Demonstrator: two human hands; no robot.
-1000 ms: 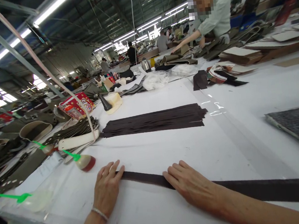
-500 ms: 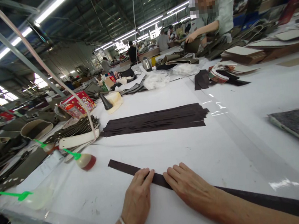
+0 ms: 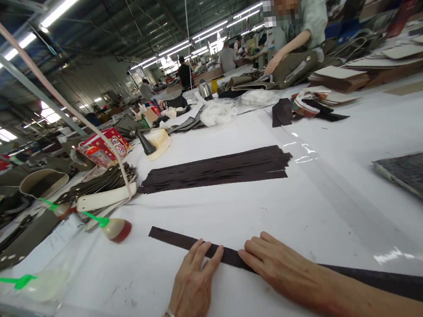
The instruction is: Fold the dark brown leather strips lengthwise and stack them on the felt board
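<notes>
A long dark brown strip lies aslant across the white table in front of me. It is narrow at the left end and wider at the lower right, where my right forearm covers part of it. My left hand holds the strip near its middle, thumb and fingertips pressed onto it. Just to the right, my right hand has its fingers curled over the strip, with the tips on its edge. A short stretch of strip shows between the hands. Beyond it rests a pile of similar dark strips.
Squeeze bottles with green spouts, one holding reddish liquid, stand at left. A pink hose comes down by the white straps. A grey felt mat lies at right. Across the table, a co-worker handles olive material.
My right hand has slid slightly right along the strip, widening the gap between my hands. The left thumb has spread a little. The whole view has shifted slightly.
</notes>
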